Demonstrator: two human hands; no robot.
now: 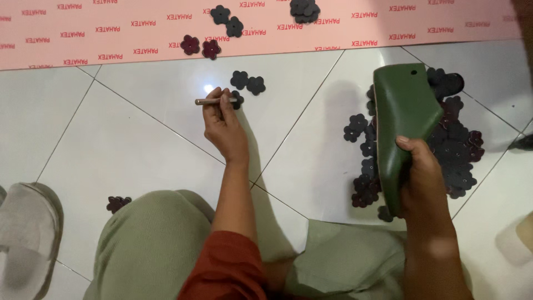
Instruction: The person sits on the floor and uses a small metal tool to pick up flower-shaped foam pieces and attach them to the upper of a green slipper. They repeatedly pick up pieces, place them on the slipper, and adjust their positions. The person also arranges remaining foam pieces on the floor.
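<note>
Floor (pixel 139 139): white glossy tiles with dark grout lines, seen from above; the person sits on it, legs in olive-green cloth.
Sheet (pixel 83 33): a wide pink sheet with repeated red print lies along the top edge of the view, flat on the floor.
Shoe last (pixel 402 122): a dark green foot-shaped form, held upright above the floor at right, its broad end up, with a small hole near the top.
Right hand (pixel 425 180): clenched around the lower part of the shoe last, thumb across its front face.
Flower pile (pixel 458 150): a heap of dark flower-shaped cut-outs, black and maroon, on the tile behind and beside the shoe last.
Left hand (pixel 222 125): reaching forward over the tile, fingers pinched on a metal rod.
Metal rod (pixel 210 101): thin, short, lying roughly level, possibly a punch; its tip meets a black flower piece (pixel 237 100) on the floor.
Flower pair (pixel 247 83): two black cut-outs just beyond the left hand.
Maroon pair (pixel 200 46): two dark red cut-outs on the pink sheet.
Slipper (pixel 25 233): pale grey, at the lower left edge.
</note>
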